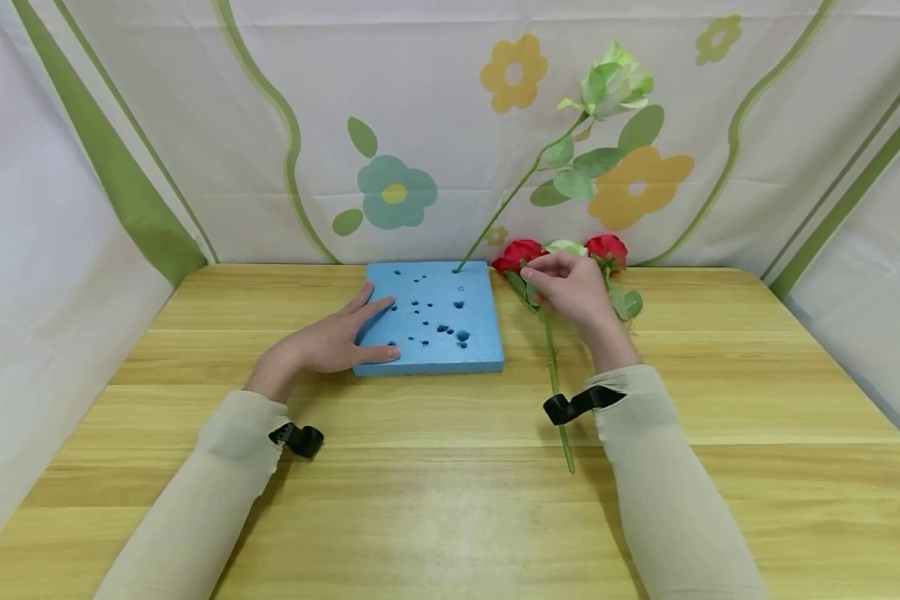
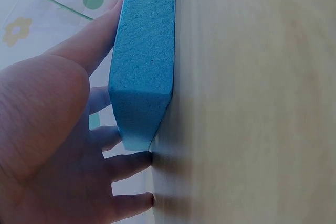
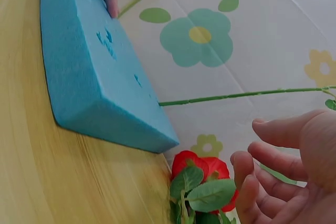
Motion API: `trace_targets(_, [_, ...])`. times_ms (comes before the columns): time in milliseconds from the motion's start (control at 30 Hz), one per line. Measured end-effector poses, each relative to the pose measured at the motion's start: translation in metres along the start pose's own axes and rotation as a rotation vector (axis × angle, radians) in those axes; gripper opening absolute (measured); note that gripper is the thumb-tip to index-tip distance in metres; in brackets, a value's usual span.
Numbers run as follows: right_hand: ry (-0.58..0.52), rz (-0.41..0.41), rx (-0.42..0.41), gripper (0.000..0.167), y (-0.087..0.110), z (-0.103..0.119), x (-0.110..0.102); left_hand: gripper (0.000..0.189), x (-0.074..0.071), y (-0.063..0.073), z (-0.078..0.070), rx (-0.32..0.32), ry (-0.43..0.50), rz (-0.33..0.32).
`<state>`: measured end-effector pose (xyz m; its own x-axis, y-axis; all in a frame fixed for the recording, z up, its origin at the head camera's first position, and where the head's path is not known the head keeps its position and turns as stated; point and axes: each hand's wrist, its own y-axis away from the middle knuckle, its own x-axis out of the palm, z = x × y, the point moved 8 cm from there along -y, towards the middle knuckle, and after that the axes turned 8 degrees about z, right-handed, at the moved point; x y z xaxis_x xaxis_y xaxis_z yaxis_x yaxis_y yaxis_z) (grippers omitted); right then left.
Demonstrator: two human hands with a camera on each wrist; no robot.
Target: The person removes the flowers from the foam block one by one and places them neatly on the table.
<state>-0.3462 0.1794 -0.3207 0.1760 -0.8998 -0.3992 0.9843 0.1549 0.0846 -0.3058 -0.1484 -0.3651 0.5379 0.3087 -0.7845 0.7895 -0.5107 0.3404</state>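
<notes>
A blue foam block (image 1: 438,358) dotted with holes lies flat on the table. My left hand (image 1: 330,337) rests on its left side with fingers spread, some on top and others beyond the edge. From a hole near the block's back edge, a white-green rose (image 1: 617,82) leans to the right on its long stem. My right hand (image 1: 573,292) hovers right of the block, fingers loosely bent and nothing between them in the right wrist view. Near it lie a red rose (image 1: 520,253), a second red rose (image 1: 607,247) and a white-green rose (image 1: 567,247), partly hidden by the hand.
The wooden table (image 1: 420,517) meets a flower-printed cloth (image 1: 450,125) at the back. A green stem (image 1: 552,358) runs from the lying roses towards the table's front, beneath the right wrist. Each wrist carries a small black camera.
</notes>
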Motion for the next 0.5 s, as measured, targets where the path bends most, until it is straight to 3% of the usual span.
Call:
trace_targets(233, [-0.103,-0.018,-0.038,0.034,-0.002,0.009,0.007,0.096,-0.001,0.002,-0.001,0.005,-0.001,-0.001])
trace_targets(500, [-0.209,-0.013,-0.061,0.046,-0.005,0.018,0.011,0.095,0.0,0.001,-0.001,0.007,-0.007,-0.003])
